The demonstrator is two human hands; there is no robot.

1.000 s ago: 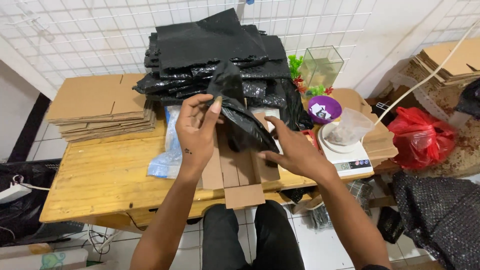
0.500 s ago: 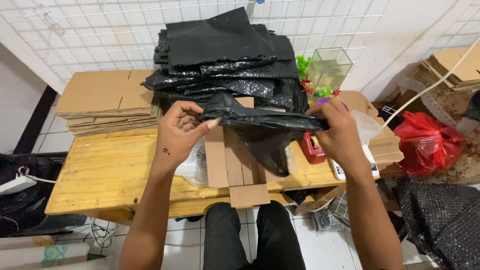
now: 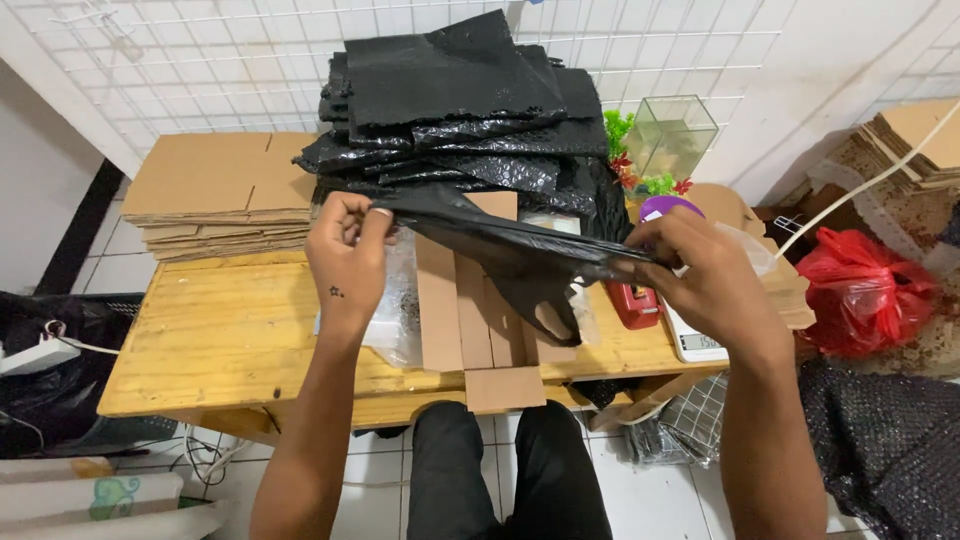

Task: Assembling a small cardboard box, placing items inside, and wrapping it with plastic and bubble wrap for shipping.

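So there's a black plastic bag (image 3: 520, 255) stretched out between both hands, held up in the air above the table (image 3: 230, 335). The left hand (image 3: 347, 258) pinches one end of it with fingers curled tight near the top edge, and the right hand (image 3: 700, 275) grips the other end, fingers closed over the film. The bag runs pretty much straight from hand to hand, with a loose corner sagging down in the middle toward a flattened cardboard box (image 3: 470, 320) that lies on the table right under it, one flap hanging off the front edge.

Hard to see bits: there's a clear plastic bag (image 3: 395, 310) on the table partly behind the left wrist, can't tell what's in it. A red thing (image 3: 632, 303) peeks out below the held bag, mostly covered, couldn't say what it is. The white scale (image 3: 695, 342) is half hidden by the right hand, and the purple bowl (image 3: 665, 207) only shows its rim above the knuckles.

Counts: one bag in hand, one big pile of black bubble-wrap bags (image 3: 450, 110) at the back of the table (too many layers to count), one stack of flat cardboard (image 3: 215, 195) on the left, another cardboard stack (image 3: 920, 140) cut off at the far right. One small glass tank (image 3: 672, 135) with green plastic plants by the wall, one red plastic bag (image 3: 865, 290) on the floor to the right.
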